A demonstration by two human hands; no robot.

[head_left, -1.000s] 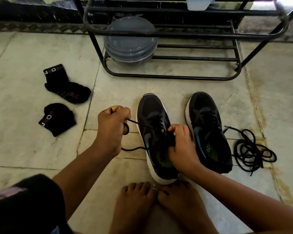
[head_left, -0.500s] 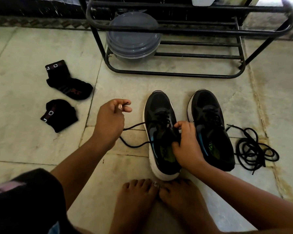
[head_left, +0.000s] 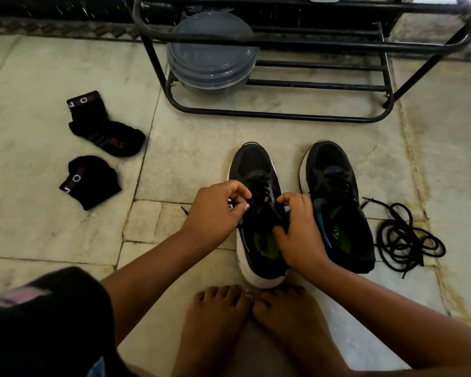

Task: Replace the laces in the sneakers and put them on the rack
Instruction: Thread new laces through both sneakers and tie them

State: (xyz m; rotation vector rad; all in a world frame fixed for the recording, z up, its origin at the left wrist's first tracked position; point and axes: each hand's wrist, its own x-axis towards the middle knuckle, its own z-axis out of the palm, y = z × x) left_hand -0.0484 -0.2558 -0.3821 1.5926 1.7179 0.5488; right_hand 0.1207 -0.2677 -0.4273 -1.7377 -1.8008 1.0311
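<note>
Two black sneakers with white soles stand side by side on the floor, toes toward the rack. My left hand (head_left: 215, 213) pinches the black lace at the left side of the left sneaker (head_left: 253, 164). My right hand (head_left: 299, 235) holds that sneaker's tongue and collar, fingers curled by the eyelets. The right sneaker (head_left: 335, 191) stands untouched, a lace across its eyelets. A loose black lace (head_left: 405, 240) lies coiled on the floor to its right. The black metal rack (head_left: 283, 115) stands just beyond the sneakers.
A stack of grey lidded plastic containers (head_left: 212, 53) sits on the rack's lower left. Two black socks (head_left: 104, 126) (head_left: 90, 180) lie on the tiles at the left. My bare feet (head_left: 245, 322) rest just behind the left sneaker's heel.
My left hand, which had pulled the lace out to the left, has come back to the left sneaker's eyelets. The slack lace on the floor is mostly drawn in. My right hand stays on the sneaker.
</note>
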